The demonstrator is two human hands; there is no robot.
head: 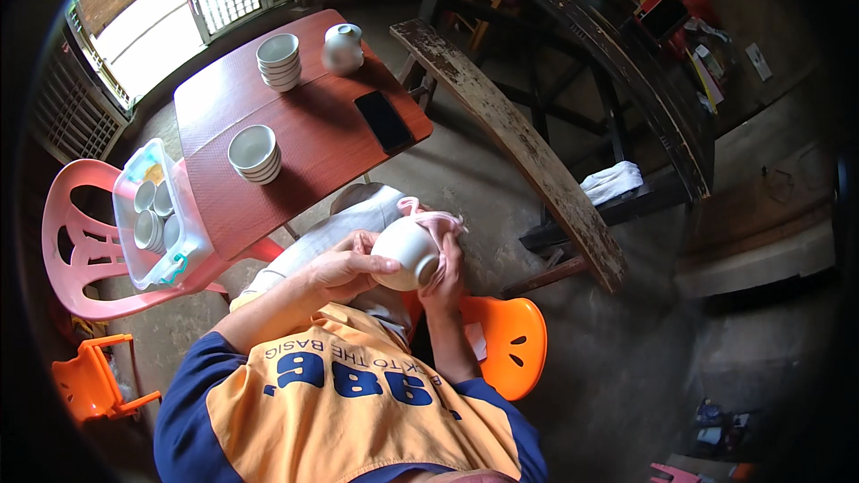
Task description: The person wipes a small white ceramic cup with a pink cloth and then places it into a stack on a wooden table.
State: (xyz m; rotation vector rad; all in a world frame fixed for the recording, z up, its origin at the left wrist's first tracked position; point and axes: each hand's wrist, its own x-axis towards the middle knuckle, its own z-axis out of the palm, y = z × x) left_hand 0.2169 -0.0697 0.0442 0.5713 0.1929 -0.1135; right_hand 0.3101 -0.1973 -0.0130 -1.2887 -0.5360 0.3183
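Note:
Over my lap I hold a white bowl point(405, 253) on its side, its foot ring turned to the lower right. My left hand point(349, 265) grips it with the thumb on the outer wall. On the other side, my right hand point(444, 275) holds a pink cloth point(436, 220) against the bowl; its fingers are partly hidden. On the red folding table point(221, 104) stand a near stack of bowls point(255, 154) and a far stack of bowls point(278, 62). Beside the far stack, several bowls sit upside down point(343, 50). A black smartphone point(383, 122) lies near the table's right edge.
A pink plastic chair point(64, 248) bears a clear plastic box point(194, 238) with several bowls and cups. To the right stand a worn wooden bench point(510, 141) and a dark table frame with a white cloth point(612, 181). Orange chairs point(520, 349) are beside and left of me.

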